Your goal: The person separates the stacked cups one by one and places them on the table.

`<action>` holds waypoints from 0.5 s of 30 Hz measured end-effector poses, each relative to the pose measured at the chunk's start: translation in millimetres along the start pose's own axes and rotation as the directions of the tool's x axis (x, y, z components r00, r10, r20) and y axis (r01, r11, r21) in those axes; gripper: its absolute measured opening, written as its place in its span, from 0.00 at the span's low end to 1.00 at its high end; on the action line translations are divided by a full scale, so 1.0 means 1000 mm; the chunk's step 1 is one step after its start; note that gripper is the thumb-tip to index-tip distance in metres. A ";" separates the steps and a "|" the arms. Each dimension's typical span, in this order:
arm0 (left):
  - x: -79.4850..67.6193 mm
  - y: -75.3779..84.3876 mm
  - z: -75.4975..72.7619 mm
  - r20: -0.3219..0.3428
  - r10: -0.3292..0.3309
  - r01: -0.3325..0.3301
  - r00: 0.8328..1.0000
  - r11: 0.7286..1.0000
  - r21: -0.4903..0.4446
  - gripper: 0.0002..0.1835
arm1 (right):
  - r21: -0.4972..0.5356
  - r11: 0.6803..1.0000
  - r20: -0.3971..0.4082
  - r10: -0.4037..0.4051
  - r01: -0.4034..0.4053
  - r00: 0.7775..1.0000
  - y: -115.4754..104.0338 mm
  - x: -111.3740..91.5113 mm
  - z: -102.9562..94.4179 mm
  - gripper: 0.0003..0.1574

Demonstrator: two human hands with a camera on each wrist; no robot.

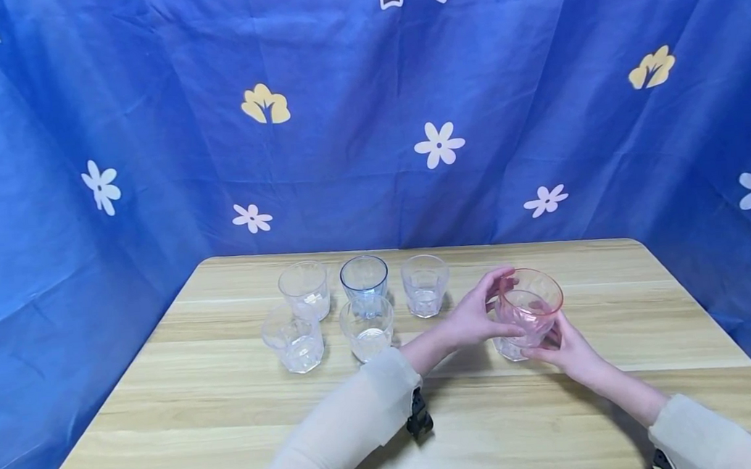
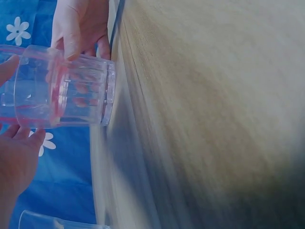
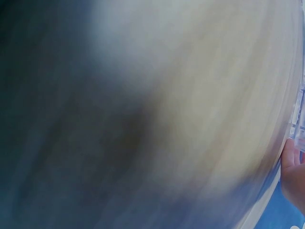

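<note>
My left hand grips a clear cup with a pink rim, thumb and fingers on either side of it. The pink cup's lower part sits inside a clear cup, as the left wrist view shows. Around the side of that clear cup, near the table, my right hand holds it with thumb and fingers. In the right wrist view only part of the right hand and a sliver of the clear cup appear at the right edge.
Left of the hands stand a blue-rimmed cup and several clear cups, among them one at the back and one in front. They stand upright on a wooden table. A blue patterned cloth hangs behind.
</note>
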State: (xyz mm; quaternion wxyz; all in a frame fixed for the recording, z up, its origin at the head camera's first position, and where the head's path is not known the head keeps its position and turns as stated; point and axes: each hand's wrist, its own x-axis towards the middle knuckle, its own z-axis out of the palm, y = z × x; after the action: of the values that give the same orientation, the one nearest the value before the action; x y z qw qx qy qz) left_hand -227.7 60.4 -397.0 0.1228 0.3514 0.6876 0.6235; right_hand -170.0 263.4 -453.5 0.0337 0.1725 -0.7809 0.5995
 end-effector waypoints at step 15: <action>0.000 -0.001 0.000 0.034 0.041 -0.041 0.999 0.999 -0.017 0.53 | -0.030 1.000 -0.005 -0.001 0.001 1.000 -0.001 -0.002 0.001 0.51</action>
State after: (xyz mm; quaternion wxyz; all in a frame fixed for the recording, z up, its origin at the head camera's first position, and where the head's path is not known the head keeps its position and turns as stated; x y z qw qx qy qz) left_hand -228.1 60.9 -397.4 0.1246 0.3752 0.6730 0.6251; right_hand -168.0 262.8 -452.9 0.0386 0.1707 -0.7895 0.5882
